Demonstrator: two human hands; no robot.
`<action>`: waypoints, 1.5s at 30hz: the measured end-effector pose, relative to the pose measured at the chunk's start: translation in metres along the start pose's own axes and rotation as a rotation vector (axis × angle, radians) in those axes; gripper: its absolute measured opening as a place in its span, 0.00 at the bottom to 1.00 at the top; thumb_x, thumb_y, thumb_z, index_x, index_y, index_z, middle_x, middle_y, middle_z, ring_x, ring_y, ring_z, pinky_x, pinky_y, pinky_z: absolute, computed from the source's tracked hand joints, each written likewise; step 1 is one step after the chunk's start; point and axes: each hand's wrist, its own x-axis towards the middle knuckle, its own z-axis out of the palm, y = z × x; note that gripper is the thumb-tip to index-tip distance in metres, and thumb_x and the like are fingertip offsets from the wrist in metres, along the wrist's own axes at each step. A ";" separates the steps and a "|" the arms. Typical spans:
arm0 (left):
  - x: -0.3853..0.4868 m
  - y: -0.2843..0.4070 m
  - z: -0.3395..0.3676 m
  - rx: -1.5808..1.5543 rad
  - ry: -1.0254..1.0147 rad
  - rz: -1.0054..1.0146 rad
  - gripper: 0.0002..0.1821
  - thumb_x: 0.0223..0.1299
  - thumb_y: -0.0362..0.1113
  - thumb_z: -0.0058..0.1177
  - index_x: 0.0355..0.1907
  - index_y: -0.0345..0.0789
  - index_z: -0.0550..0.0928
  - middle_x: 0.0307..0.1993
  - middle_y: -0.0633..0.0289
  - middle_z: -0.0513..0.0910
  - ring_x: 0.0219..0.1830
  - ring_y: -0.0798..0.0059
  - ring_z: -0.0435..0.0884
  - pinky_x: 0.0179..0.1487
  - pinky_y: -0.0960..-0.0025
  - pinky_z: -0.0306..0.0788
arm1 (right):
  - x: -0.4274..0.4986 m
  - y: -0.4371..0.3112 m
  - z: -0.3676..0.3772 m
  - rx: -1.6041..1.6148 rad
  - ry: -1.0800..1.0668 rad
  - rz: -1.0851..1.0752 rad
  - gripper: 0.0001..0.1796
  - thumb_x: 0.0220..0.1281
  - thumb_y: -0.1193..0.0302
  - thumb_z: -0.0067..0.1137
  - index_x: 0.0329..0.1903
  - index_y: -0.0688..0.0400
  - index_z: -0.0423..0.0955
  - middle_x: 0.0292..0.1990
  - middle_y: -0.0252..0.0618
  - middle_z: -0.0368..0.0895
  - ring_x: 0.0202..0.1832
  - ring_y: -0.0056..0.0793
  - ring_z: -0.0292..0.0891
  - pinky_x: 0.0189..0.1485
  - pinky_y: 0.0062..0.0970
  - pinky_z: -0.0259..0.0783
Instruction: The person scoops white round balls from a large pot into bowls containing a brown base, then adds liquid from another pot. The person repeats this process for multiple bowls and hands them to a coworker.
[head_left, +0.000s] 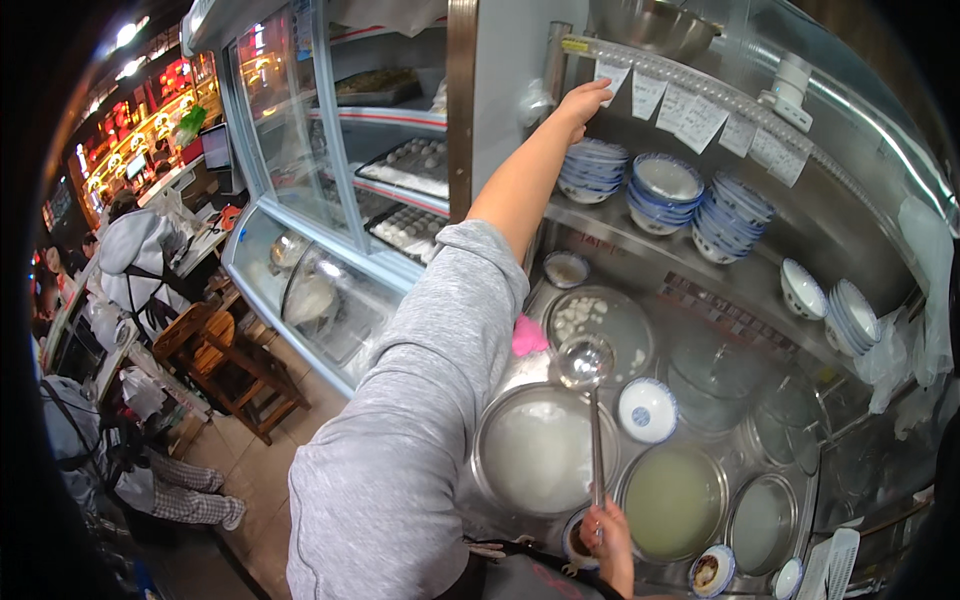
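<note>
My left hand (585, 105) reaches up to the leftmost paper slip (613, 73) on a rail; whether the fingers pinch it is unclear. My right hand (606, 529) grips the handle of a metal ladle (586, 361). The ladle's bowl is over the near edge of a round pot with pale pieces (577, 319). Below it sits a wide pot of cloudy white liquid (536, 450), with a pot of yellowish-green liquid (671, 501) to its right. An empty blue-and-white bowl (648, 409) stands between the pots. Small bowls with dark contents (711, 571) are near my right hand.
Stacked blue-rimmed bowls (664, 193) stand on a metal shelf above the pots. Several more slips hang from the rail (697, 75). A glass display case (352, 262) with trays is to the left. Farther left are a wooden chair (217, 352) and people (139, 247).
</note>
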 end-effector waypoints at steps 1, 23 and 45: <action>0.012 0.001 0.004 -0.010 0.005 -0.050 0.25 0.52 0.39 0.49 0.56 0.42 0.69 0.56 0.53 0.67 0.59 0.64 0.61 0.59 0.55 0.49 | 0.001 0.000 -0.002 0.012 -0.013 0.020 0.24 0.58 0.75 0.44 0.59 0.51 0.58 0.14 0.31 0.60 0.09 0.18 0.55 0.09 0.18 0.52; -0.841 0.004 -0.523 0.843 2.337 0.364 0.10 0.50 0.22 0.46 0.36 0.29 0.78 0.33 0.54 0.79 0.30 0.68 0.78 0.34 0.69 0.73 | 0.101 0.035 0.062 -0.608 0.065 0.140 0.19 0.56 0.60 0.48 0.14 0.46 0.53 0.11 0.23 0.51 0.14 0.14 0.49 0.15 0.17 0.45; -1.325 0.091 -1.003 0.431 1.910 -0.057 0.16 0.46 0.25 0.43 0.41 0.29 0.75 0.31 0.51 0.78 0.22 0.67 0.77 0.25 0.69 0.72 | 0.077 0.219 0.177 -0.454 0.089 -0.542 0.03 0.59 0.71 0.46 0.31 0.54 0.68 0.17 0.23 0.61 0.17 0.13 0.57 0.19 0.15 0.57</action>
